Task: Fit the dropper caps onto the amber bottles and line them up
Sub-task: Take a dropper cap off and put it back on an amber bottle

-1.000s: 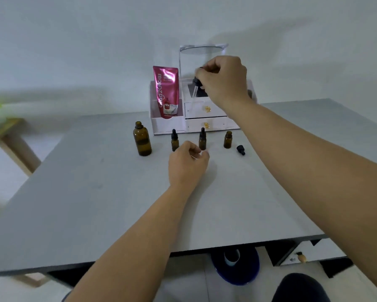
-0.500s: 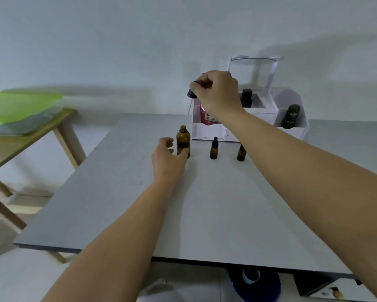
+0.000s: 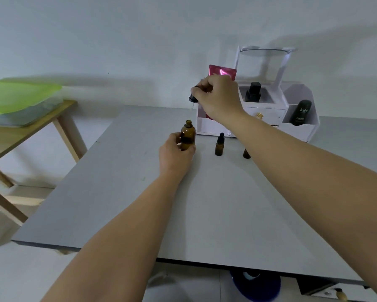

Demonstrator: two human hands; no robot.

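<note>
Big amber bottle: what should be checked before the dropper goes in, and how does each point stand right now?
1. Mouth of the big bottle uncapped: ok.
2. Bottle upright and gripped by the left hand: ok.
3. The dropper cap pinched firmly by the right hand: ok.
4. Cap centred over the mouth: cannot tell; it hangs above the mouth, slightly to the right.
5. The small capped bottle out of the way: ok, it stands apart on the table.
</note>
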